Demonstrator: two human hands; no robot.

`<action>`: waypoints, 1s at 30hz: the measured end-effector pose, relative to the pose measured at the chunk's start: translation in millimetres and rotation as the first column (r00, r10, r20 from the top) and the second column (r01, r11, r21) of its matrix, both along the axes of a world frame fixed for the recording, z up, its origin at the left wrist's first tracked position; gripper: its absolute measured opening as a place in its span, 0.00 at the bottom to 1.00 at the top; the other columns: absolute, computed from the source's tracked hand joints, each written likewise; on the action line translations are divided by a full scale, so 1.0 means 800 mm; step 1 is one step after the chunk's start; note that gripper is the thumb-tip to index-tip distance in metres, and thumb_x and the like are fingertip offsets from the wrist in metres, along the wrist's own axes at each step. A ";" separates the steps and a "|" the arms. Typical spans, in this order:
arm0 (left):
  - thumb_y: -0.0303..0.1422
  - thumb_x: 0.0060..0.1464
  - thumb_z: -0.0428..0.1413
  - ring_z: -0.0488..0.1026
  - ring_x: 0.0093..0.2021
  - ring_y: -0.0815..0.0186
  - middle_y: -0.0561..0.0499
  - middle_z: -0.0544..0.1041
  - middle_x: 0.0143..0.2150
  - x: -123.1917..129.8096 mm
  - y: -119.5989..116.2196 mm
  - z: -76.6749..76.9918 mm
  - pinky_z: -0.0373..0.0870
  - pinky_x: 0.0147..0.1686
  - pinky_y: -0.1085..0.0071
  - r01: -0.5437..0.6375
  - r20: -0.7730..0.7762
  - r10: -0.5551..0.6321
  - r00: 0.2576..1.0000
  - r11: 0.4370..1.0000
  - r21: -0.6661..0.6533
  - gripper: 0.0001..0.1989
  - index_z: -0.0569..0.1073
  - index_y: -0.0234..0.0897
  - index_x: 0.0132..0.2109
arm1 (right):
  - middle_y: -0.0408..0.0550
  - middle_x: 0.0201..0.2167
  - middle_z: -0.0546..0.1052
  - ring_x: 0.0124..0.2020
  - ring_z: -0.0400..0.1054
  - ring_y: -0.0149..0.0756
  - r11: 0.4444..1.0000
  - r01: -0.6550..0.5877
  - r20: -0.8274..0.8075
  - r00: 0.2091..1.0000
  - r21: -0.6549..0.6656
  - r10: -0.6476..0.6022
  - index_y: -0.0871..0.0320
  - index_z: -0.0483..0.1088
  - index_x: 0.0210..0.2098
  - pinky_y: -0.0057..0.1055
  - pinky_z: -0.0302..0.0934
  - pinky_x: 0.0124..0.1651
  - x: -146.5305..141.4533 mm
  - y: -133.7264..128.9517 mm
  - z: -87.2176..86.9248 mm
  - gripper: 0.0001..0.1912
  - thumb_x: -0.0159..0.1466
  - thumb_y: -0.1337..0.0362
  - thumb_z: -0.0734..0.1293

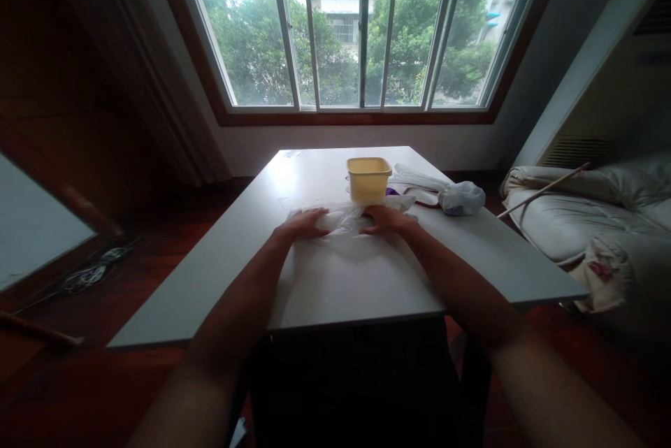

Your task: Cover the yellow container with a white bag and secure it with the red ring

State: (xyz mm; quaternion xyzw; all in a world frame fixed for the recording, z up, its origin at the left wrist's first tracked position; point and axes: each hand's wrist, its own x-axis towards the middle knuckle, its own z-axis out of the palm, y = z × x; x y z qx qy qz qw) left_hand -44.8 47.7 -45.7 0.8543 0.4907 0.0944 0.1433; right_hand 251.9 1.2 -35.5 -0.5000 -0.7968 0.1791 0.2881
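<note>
A thin, crumpled white plastic bag (343,223) lies on the white table (346,287). My left hand (308,223) rests on the bag's left part, its thumb apart from its fingers. On the right part lies my right hand (386,219), thumb and fingers also spread. Both hands touch the bag, with the bunched plastic between them. Just beyond the bag, close to my right hand, stands a yellow square plastic tub (368,181), upright.
Right of the tub are a knotted clear plastic bag (462,198), a brown strap or loop (426,198) and a small purple item (391,191). A white padded couch (566,217) with a thin stick (545,189) is at the right. Cables (94,273) lie on the floor at left.
</note>
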 end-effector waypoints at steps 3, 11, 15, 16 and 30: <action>0.58 0.49 0.58 0.53 0.73 0.47 0.40 0.58 0.72 -0.007 0.003 -0.005 0.45 0.69 0.52 -0.030 -0.029 0.030 0.999 1.000 0.002 0.44 0.63 0.42 0.68 | 0.55 0.44 0.79 0.44 0.72 0.50 0.999 0.035 0.151 0.988 -0.009 -0.034 0.56 0.76 0.44 0.39 0.64 0.48 0.018 0.013 -0.008 0.30 0.45 0.50 0.81; 0.60 0.56 0.49 0.50 0.74 0.49 0.42 0.55 0.74 -0.020 0.014 -0.005 0.39 0.70 0.49 -0.121 0.005 0.121 0.993 0.989 0.090 0.43 0.57 0.42 0.71 | 0.57 0.49 0.78 0.49 0.72 0.49 0.995 0.100 0.305 0.947 0.027 -0.104 0.56 0.76 0.51 0.39 0.63 0.52 0.031 0.028 -0.010 0.29 0.60 0.42 0.70; 0.55 0.59 0.49 0.65 0.65 0.48 0.42 0.69 0.66 -0.030 0.016 0.017 0.56 0.65 0.54 -0.207 0.102 0.185 0.977 0.936 0.286 0.30 0.72 0.43 0.61 | 0.54 0.40 0.80 0.43 0.72 0.44 0.994 0.097 0.284 0.953 0.052 -0.108 0.56 0.78 0.35 0.35 0.63 0.48 0.019 0.031 -0.011 0.15 0.66 0.52 0.66; 0.55 0.58 0.51 0.68 0.63 0.46 0.41 0.72 0.63 -0.036 0.017 0.022 0.60 0.62 0.54 -0.262 0.089 0.246 0.965 0.924 0.280 0.29 0.75 0.43 0.57 | 0.54 0.40 0.80 0.44 0.71 0.44 0.992 0.098 0.264 0.958 0.077 -0.115 0.56 0.78 0.33 0.34 0.62 0.49 0.017 0.031 -0.011 0.11 0.64 0.56 0.68; 0.38 0.40 0.66 0.76 0.39 0.55 0.45 0.75 0.30 -0.070 0.037 0.016 0.71 0.36 0.65 -0.535 0.589 0.573 0.570 0.803 -0.263 0.13 0.70 0.37 0.28 | 0.43 0.26 0.76 0.25 0.65 0.32 0.949 0.314 -0.697 0.676 -0.022 -0.240 0.54 0.63 0.36 0.30 0.62 0.32 0.060 0.024 0.038 0.15 0.58 0.51 0.66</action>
